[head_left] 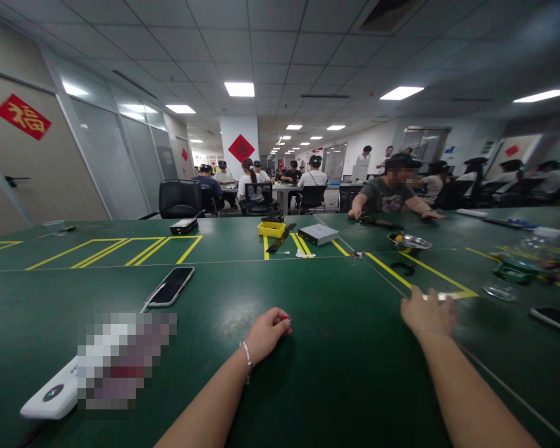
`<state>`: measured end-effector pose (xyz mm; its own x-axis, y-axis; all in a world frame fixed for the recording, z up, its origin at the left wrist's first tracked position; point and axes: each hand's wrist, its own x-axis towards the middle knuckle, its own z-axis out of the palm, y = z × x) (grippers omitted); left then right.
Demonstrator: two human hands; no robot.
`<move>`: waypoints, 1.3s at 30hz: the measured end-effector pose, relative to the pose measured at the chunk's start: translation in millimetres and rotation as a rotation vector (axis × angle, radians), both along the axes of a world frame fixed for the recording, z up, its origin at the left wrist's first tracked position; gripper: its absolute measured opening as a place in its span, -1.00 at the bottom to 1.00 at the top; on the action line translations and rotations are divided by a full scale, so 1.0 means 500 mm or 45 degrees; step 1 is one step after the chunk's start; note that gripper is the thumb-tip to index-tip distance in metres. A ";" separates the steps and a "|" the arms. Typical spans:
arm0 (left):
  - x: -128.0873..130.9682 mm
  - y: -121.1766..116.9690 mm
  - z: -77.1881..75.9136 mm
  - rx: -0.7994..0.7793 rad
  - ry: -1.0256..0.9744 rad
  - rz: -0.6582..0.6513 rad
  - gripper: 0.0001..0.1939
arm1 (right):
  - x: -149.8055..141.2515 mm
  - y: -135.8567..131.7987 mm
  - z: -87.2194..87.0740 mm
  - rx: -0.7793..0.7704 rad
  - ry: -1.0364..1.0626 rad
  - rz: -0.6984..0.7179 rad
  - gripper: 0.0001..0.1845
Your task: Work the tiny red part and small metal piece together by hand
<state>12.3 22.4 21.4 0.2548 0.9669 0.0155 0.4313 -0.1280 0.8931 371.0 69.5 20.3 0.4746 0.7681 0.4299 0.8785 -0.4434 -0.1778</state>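
Note:
My left hand (269, 335), with a bracelet at its wrist, rests on the green table (336, 386) in front of me. Its fingers are closed; a tiny reddish and whitish bit shows at the fingertips, too small to name. Farther right, my right hand (427, 314) is stretched out over the table, palm down and slightly blurred, its fingers apart. It is nearest to a yellow tape corner (464, 292) and holds nothing that I can see. A dark curved piece (404, 269) lies just beyond it.
A phone (172, 287) and a white device (51, 395) lie left. Ahead are a yellow tray (271, 229), a grey box (318, 234) and a metal bowl (415, 241). A plastic bottle (518, 267) stands right. Across the table, a person (387, 193) reaches over it.

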 end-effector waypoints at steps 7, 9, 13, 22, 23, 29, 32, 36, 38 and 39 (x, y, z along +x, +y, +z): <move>-0.002 -0.002 0.001 -0.004 -0.122 -0.044 -0.73 | 0.095 0.002 -0.044 -0.325 0.316 -0.193 -0.59; -0.004 -0.001 0.001 -0.003 -0.173 -0.027 -0.72 | 0.090 0.003 -0.040 -0.344 0.287 -0.177 -0.62; -0.006 0.002 -0.003 -0.019 -0.272 0.011 -0.76 | 0.076 -0.001 -0.021 -0.314 0.243 -0.127 -0.65; -0.001 0.014 -0.014 -0.068 -0.477 0.106 -0.87 | -0.184 0.015 0.017 0.147 1.171 0.664 -0.79; 0.000 0.015 -0.015 -0.064 -0.500 0.112 -0.86 | -0.229 0.011 0.017 0.134 1.486 0.752 -0.82; -0.003 0.016 -0.014 0.018 -0.460 0.141 -0.76 | -0.411 -0.046 0.011 -0.134 2.482 0.951 -0.87; -0.006 0.017 -0.014 0.109 -0.296 0.196 -0.79 | -0.435 -0.063 -0.001 -0.160 2.529 0.978 -0.84; -0.007 0.017 -0.015 0.168 -0.261 0.206 -0.79 | -0.436 -0.067 -0.014 -0.189 2.559 1.045 -0.83; -0.006 0.016 -0.017 0.184 -0.253 0.194 -0.77 | -0.434 -0.067 -0.017 -0.212 2.559 1.087 -0.79; -0.005 0.015 -0.017 0.187 -0.248 0.181 -0.76 | -0.433 -0.067 -0.017 -0.220 2.556 1.098 -0.78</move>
